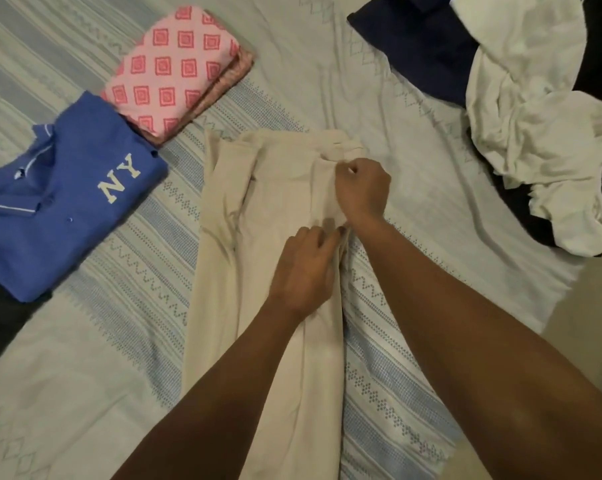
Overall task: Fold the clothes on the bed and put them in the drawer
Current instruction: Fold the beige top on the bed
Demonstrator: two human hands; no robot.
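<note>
Two bare forearms reach in from the bottom edge and meet over long pale-beige fabric trousers (258, 306), which lie lengthwise down the middle of the bed, its sheet (431, 188) pale with blue-grey stripes and bands of zigzags and diamonds. The trousers are doubled along their length, with the waistband end far from the camera.

The left hand (303, 271) rests on the right-hand edge of the trousers about midway up, its fingers (327, 240) bent and drawn together onto a fold of the cloth. Just beyond it, the right hand (363, 190) sits near the waistband, knuckles up and fingers curled tight, pinching the beige fabric at that same edge (the fingertips themselves are tucked out of sight). The two hands lie close together, nearly touching.

To the left on the sheet lies a folded blue polo shirt with white "NY" lettering (74, 195). Its far corner touches a folded pink cloth printed with red diamond squares (175, 71). A dark garment (1, 320) shows at the left edge below the blue shirt.

At the far right, well apart from the trousers, a crumpled heap of white garments (535, 109) lies over a dark navy piece (414, 39).
</note>
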